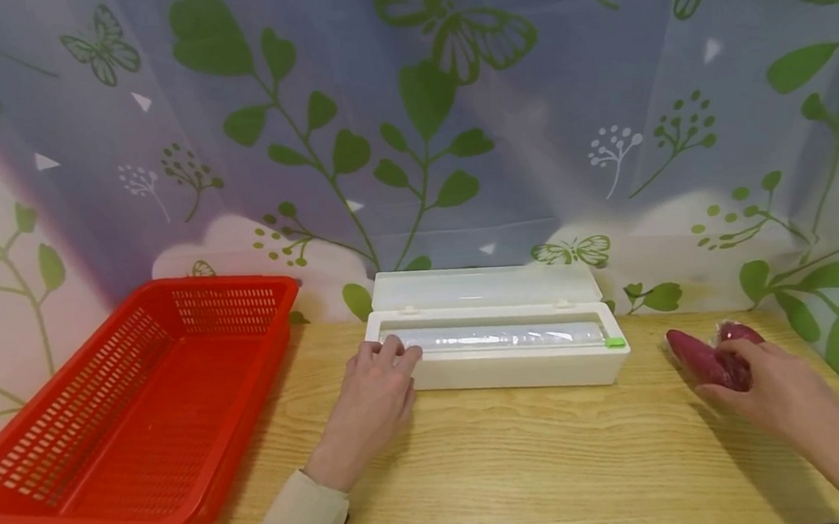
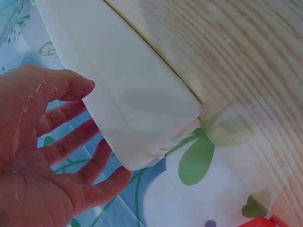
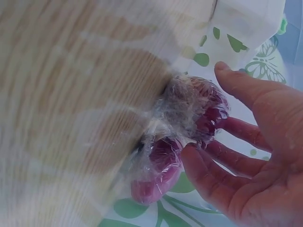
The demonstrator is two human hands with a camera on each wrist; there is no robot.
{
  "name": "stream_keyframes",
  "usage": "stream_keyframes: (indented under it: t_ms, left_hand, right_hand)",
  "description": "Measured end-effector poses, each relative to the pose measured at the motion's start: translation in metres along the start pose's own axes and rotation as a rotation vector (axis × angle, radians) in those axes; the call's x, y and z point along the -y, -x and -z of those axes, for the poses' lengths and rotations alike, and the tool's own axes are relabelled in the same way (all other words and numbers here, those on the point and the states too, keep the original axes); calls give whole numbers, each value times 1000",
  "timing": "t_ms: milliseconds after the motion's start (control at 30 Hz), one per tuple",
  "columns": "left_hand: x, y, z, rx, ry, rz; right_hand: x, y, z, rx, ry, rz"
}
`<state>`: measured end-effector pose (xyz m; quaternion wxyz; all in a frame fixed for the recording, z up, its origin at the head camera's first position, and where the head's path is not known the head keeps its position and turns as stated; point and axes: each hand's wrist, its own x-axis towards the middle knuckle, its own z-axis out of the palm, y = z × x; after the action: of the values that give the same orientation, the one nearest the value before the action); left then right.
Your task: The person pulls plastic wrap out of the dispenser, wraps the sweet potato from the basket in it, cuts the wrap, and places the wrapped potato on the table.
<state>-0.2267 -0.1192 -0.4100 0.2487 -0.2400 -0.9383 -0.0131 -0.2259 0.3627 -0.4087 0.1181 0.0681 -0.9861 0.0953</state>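
A white cling film box [image 1: 507, 367] stands on the table with its lid raised and a film roll [image 1: 501, 338] inside. My left hand [image 1: 380, 378] is at the box's left end, fingers over its top edge. In the left wrist view the fingers are spread and the thumb lies at the edge of the front wall. On the right, two purple-red sweet potatoes [image 1: 698, 358] lie side by side, wrapped in clear film [image 3: 182, 97]. My right hand [image 1: 782, 384] is beside them, its fingertips right at the wrap, with thumb and fingers apart in the right wrist view.
A red slotted basket [image 1: 210, 488] stands at the left of the wooden table [image 1: 498, 471]. Behind everything hangs a curtain [image 1: 529, 144] with leaves and butterflies. A small green slider [image 1: 614, 342] sits at the box's right end.
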Motion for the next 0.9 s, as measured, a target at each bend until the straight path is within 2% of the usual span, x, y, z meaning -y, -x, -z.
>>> stream_keyframes:
  t_ms: [200,433,567,733,900]
  left_hand:
    - [0,0,-1,-10,-2,-10]
    - [4,1,-1,-6,89,-3]
    - [5,4,0,-28,116,-24]
    - [3,16,2,-46,161,-15]
    - [2,36,10,-31,191,46]
  right_hand:
    - [2,5,6,-9,-1,-12]
    - [21,15,4,-157,-20,65]
    - [38,20,5,-191,-57,105]
    - [60,28,3,-200,-102,140]
    - [78,35,3,-169,-104,130]
